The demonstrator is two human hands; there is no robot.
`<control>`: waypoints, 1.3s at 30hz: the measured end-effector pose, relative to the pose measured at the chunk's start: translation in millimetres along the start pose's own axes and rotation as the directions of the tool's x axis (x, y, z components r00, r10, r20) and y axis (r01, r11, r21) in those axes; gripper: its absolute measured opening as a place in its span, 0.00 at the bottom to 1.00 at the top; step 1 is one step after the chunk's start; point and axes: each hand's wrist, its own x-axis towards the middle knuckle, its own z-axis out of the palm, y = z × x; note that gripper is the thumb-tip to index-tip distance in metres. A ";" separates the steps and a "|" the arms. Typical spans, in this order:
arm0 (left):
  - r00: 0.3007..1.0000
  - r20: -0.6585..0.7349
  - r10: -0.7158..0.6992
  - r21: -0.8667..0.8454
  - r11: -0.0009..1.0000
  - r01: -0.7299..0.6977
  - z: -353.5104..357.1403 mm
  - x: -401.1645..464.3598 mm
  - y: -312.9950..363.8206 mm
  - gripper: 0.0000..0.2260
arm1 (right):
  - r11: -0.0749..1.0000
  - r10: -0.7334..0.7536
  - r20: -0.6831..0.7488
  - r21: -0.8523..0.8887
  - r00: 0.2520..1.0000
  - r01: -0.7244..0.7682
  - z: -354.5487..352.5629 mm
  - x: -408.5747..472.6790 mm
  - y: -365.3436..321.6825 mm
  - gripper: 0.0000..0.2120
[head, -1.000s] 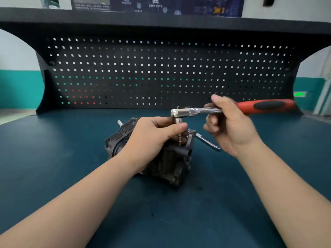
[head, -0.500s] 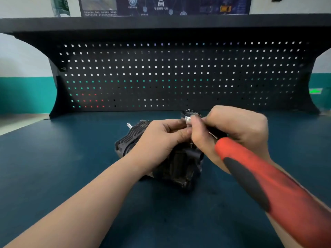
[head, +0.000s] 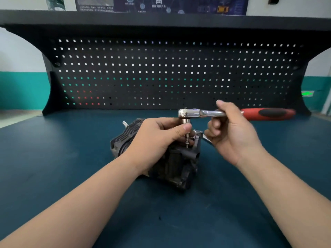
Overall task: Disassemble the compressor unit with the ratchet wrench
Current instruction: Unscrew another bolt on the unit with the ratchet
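Note:
A dark, finned compressor unit (head: 175, 169) lies on the blue table (head: 53, 176). My left hand (head: 157, 138) rests over its top and pinches the socket and bit under the ratchet head. The ratchet wrench (head: 195, 113) has a chrome head and shank and a red and black handle (head: 268, 113) that points right. My right hand (head: 231, 133) grips the chrome shank just right of the head. The bit stands upright on a bolt at the compressor's top right.
A loose chrome tool piece (head: 207, 139) lies on the table behind my right hand, mostly hidden. A black pegboard back panel (head: 161, 72) with a shelf above closes off the far edge of the table.
The wrench handle has swung from pointing toward me back out to the right, my right hand going with it. My left hand has stayed on the socket.

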 end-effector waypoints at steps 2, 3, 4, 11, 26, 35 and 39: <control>1.000 -0.004 0.009 0.052 0.999 -0.009 -1.0 -0.1 -0.1 0.06 | 0.878 -0.381 0.067 -0.288 0.922 0.383 6.7 -13.7 -6.2 0.17; 1.000 0.000 0.014 0.070 0.997 -0.014 -1.2 -0.4 0.1 0.06 | 0.676 -0.568 0.193 -0.446 0.800 0.587 8.1 -21.0 -7.7 0.19; 1.000 0.016 0.020 0.080 0.997 -0.021 -1.5 -0.8 0.6 0.06 | 0.422 -0.679 0.355 -0.528 0.643 0.737 11.2 -29.2 -8.2 0.20; 0.991 0.132 -0.014 0.002 1.000 0.014 -2.2 -1.8 2.6 0.09 | 0.195 -0.747 0.477 -0.510 0.464 0.838 14.4 -35.0 -4.8 0.23; 0.997 0.076 -0.021 0.008 1.000 0.020 0.4 -0.9 0.9 0.11 | 0.894 -0.388 0.006 -0.241 0.922 0.378 9.3 -16.0 -10.0 0.19; 0.996 0.045 0.078 0.116 0.990 -0.082 3.3 -4.0 2.5 0.05 | 0.260 -0.742 0.405 -0.561 0.534 0.786 14.2 -33.9 -11.8 0.21; 0.997 0.013 0.076 0.103 0.992 -0.077 4.8 -2.7 1.5 0.05 | 0.970 -0.113 0.037 -0.210 0.993 0.119 0.1 -5.3 -20.1 0.17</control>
